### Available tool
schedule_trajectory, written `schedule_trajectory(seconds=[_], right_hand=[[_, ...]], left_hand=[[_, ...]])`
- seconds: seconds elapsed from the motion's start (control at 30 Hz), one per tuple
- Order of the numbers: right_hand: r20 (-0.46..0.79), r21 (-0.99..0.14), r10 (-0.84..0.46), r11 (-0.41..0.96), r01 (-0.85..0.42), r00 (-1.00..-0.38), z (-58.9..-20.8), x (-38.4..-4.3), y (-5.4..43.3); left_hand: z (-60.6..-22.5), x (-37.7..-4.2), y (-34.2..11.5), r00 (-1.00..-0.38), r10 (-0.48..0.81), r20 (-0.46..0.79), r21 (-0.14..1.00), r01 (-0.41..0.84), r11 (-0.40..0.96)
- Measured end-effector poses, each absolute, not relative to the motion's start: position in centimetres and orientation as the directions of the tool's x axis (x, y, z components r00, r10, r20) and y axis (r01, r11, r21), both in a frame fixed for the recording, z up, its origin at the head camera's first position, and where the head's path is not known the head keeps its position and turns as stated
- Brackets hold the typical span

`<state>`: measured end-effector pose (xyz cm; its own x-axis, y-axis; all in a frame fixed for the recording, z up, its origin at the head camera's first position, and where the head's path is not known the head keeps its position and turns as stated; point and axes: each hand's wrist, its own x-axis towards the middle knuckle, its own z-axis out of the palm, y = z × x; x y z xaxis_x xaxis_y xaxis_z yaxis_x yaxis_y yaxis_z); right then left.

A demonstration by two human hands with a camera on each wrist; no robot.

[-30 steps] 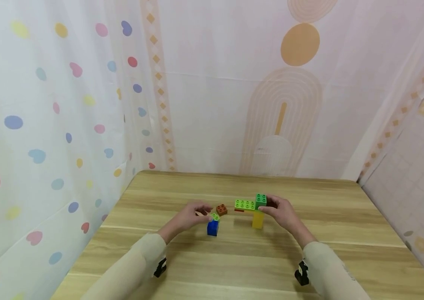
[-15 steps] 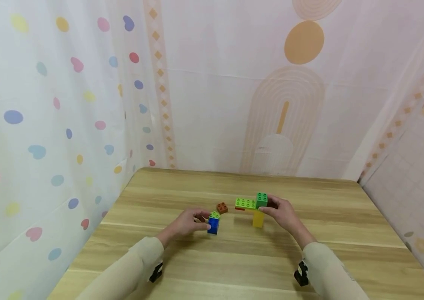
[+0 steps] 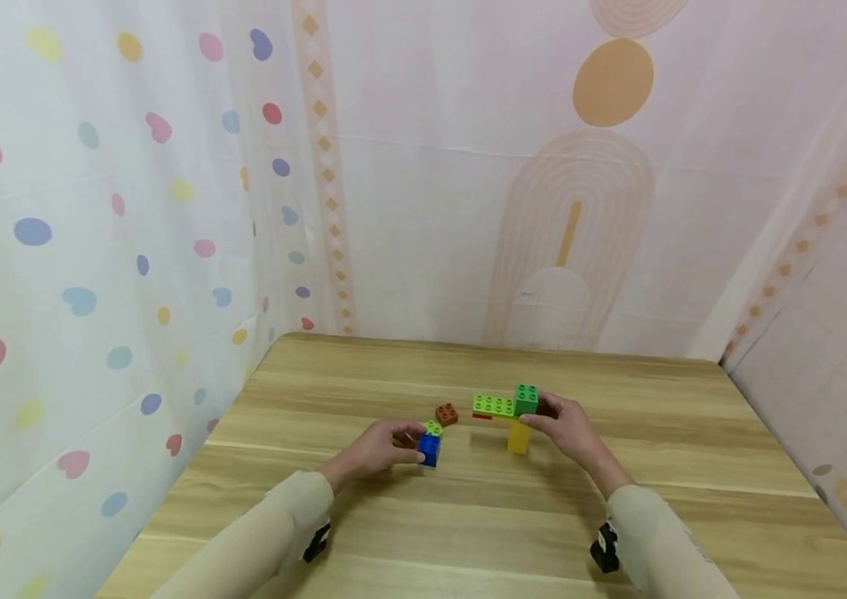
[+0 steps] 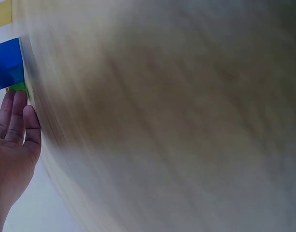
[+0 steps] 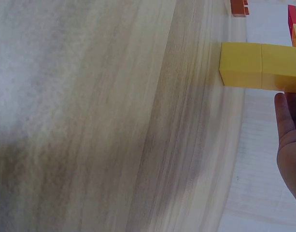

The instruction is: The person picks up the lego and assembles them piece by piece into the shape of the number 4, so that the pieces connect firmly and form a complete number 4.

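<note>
In the head view my left hand [image 3: 378, 447] pinches a blue toy building brick [image 3: 429, 450], thumb on its near left side and fingers behind. A light green brick [image 3: 434, 428] shows just past the blue one, partly hidden by it. My right hand [image 3: 567, 426] holds a dark green brick [image 3: 526, 399] at the top of a small assembly, between thumb and fingers. That assembly has a flat lime green plate [image 3: 492, 405] reaching left, a bit of red brick [image 3: 482, 417] under its left end, and a yellow column [image 3: 518, 437] below, formed of stacked blocks in the right wrist view.
A brown brick [image 3: 447, 414] lies on the wooden table [image 3: 468, 532] behind the blue brick, between the two hands. Patterned curtains [image 3: 423, 208] hang along the table's back and left side. Each wrist wears a small black device [image 3: 605, 549].
My left hand has shifted from above the light green and blue bricks down to the blue brick's side, its thumb now against it. My right hand keeps its hold on the assembly.
</note>
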<state>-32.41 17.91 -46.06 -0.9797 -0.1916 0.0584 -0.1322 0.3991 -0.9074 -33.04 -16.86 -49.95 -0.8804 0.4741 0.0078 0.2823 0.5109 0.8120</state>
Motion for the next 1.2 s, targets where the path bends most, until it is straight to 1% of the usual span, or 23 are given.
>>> schedule_trajectory(seconds=[0.17,0.53,0.67,0.9,1.2], right_hand=[[0.064,-0.911,-0.198,0.388,-0.139,-0.978,-46.1,-32.3,17.9],[0.046,-0.911,-0.199,0.394,-0.123,-0.979,-46.5,-32.5,17.8],[0.046,-0.916,-0.197,0.382,-0.12,-0.979,-46.5,-32.5,17.8],[0.065,-0.904,-0.212,0.4,-0.148,-0.975,-46.2,-32.4,17.9],[0.059,-0.911,-0.195,0.391,-0.133,-0.979,-46.2,-32.4,17.9]], left_hand=[[-49.9,-33.0,-16.7,-0.875,0.484,0.022,0.808,0.301,0.507],[-49.7,-32.8,-16.7,-0.873,0.488,0.012,0.799,0.302,0.52],[-49.6,-32.8,-16.7,-0.881,0.473,0.008,0.807,0.286,0.517],[-49.0,-32.9,-16.7,-0.899,0.438,0.0,0.842,0.236,0.485],[-48.0,-33.1,-16.4,-0.91,0.415,0.012,0.862,0.22,0.457]])
